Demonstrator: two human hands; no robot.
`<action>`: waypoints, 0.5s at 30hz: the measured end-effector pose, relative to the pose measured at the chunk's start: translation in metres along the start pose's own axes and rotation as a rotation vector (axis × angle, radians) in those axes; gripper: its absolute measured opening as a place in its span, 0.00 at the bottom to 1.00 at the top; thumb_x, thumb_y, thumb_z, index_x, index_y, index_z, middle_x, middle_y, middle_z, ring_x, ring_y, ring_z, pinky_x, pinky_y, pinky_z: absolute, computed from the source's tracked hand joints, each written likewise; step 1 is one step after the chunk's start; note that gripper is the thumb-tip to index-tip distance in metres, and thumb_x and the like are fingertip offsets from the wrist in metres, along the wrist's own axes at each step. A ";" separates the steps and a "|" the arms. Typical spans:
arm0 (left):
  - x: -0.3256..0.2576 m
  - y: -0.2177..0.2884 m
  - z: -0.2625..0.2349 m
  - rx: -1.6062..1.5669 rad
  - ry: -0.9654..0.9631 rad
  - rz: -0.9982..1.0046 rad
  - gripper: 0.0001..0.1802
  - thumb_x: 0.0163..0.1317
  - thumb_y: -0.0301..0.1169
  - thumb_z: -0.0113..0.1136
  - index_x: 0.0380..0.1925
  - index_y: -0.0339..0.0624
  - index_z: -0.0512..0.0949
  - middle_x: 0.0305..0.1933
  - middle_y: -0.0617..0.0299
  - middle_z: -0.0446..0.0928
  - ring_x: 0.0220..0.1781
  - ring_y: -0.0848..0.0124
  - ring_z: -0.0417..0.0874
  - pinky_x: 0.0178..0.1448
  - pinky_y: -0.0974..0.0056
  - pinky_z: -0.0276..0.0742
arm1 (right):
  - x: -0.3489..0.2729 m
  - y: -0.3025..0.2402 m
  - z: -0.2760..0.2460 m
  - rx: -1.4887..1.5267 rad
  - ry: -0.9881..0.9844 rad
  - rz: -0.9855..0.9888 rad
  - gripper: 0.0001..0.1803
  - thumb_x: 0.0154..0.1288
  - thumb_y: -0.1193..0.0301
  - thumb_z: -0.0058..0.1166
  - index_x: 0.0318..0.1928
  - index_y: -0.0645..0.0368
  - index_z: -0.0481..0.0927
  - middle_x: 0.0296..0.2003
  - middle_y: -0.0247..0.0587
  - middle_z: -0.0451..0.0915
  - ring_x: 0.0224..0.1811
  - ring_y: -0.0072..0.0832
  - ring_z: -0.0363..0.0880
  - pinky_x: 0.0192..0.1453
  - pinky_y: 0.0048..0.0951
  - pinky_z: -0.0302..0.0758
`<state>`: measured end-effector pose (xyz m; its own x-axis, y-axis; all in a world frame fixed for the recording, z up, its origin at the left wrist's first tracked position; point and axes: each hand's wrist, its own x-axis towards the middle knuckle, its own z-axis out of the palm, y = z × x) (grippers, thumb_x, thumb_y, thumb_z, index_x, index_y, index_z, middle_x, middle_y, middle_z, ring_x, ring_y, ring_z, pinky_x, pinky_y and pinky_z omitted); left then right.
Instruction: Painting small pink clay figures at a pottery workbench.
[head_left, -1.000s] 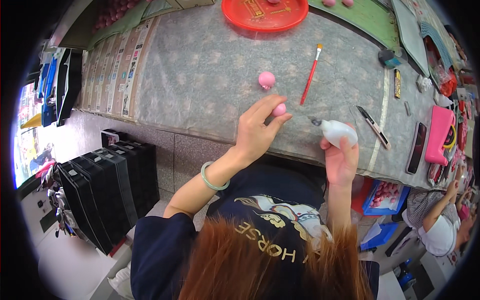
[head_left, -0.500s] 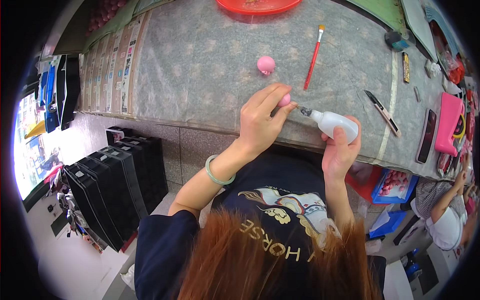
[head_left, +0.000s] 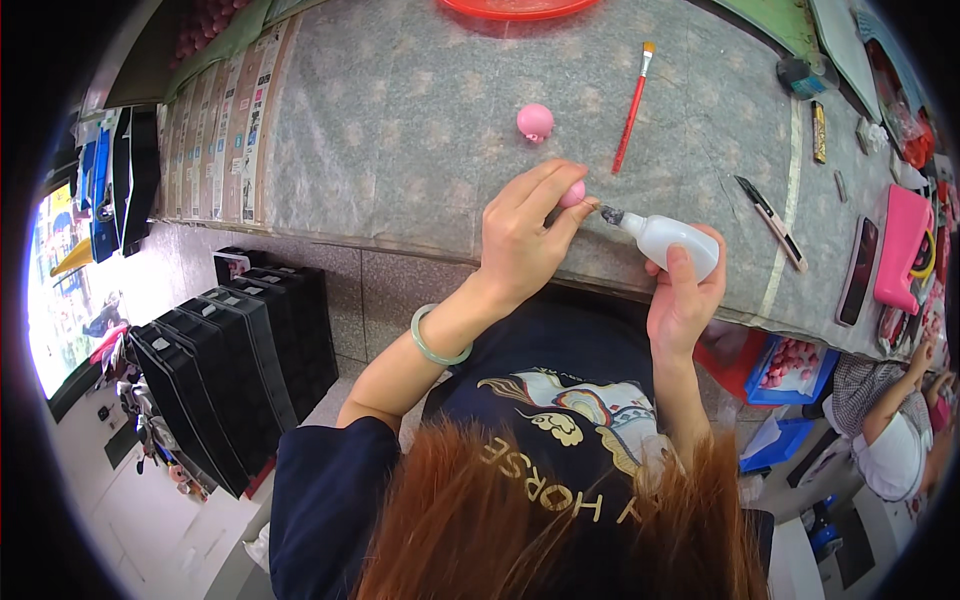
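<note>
- Fingers (head_left: 548, 196) of your left hand (head_left: 520, 240) are closed in a pinch on a small pink ball (head_left: 572, 193), held just above the near edge of the table (head_left: 400, 140).
- Your right hand (head_left: 685, 295) is wrapped around a small white squeeze bottle (head_left: 672, 242), thumb laid along its body.
- You hold the bottle tilted on its side, with its dark-stained nozzle (head_left: 612, 214) pointing left; the tip sits right at the pink ball, though contact cannot be confirmed.
- Your two hands are close together, with the bottle bridging the gap between them.
- Your left wrist carries a pale green bangle (head_left: 436, 340).
- A second pink ball (head_left: 535, 121) rests on the grey table cover, farther from you than your left hand and apart from it.
- A red-handled paintbrush (head_left: 632, 108) lies just to the right of that second ball, bristles pointing away from you.
- A utility knife (head_left: 768, 208) lies on the table to the right of the bottle.
- A red tray (head_left: 510, 9) sits at the far edge, partly cut off.
- Black crates (head_left: 235, 360) stand stacked on the floor to your left.
</note>
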<state>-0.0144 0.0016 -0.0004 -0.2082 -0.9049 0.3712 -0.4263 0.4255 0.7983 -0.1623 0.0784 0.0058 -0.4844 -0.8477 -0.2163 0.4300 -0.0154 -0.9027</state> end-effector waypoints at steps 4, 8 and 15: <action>0.001 0.000 0.000 -0.007 0.001 0.003 0.17 0.44 0.22 0.66 0.37 0.35 0.76 0.40 0.51 0.76 0.37 0.63 0.79 0.41 0.67 0.75 | 0.000 0.000 0.000 -0.008 0.000 -0.005 0.16 0.55 0.75 0.56 0.44 0.62 0.67 0.36 0.38 0.72 0.33 0.22 0.73 0.31 0.21 0.72; 0.001 0.001 0.000 0.001 0.001 0.005 0.17 0.44 0.22 0.66 0.37 0.35 0.76 0.39 0.51 0.77 0.37 0.63 0.79 0.41 0.67 0.75 | -0.003 -0.004 0.005 -0.066 0.027 -0.031 0.17 0.56 0.75 0.55 0.45 0.62 0.66 0.36 0.41 0.73 0.33 0.25 0.73 0.33 0.24 0.71; 0.000 -0.001 0.000 0.004 0.010 0.013 0.17 0.43 0.22 0.66 0.36 0.36 0.76 0.39 0.51 0.77 0.37 0.62 0.79 0.40 0.66 0.75 | -0.013 -0.020 0.009 -0.599 -0.149 -0.490 0.21 0.50 0.77 0.61 0.44 0.63 0.67 0.39 0.46 0.74 0.38 0.31 0.74 0.43 0.30 0.73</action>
<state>-0.0143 0.0015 -0.0011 -0.2051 -0.8993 0.3863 -0.4272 0.4374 0.7913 -0.1575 0.0845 0.0298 -0.3870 -0.8809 0.2724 -0.3105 -0.1537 -0.9381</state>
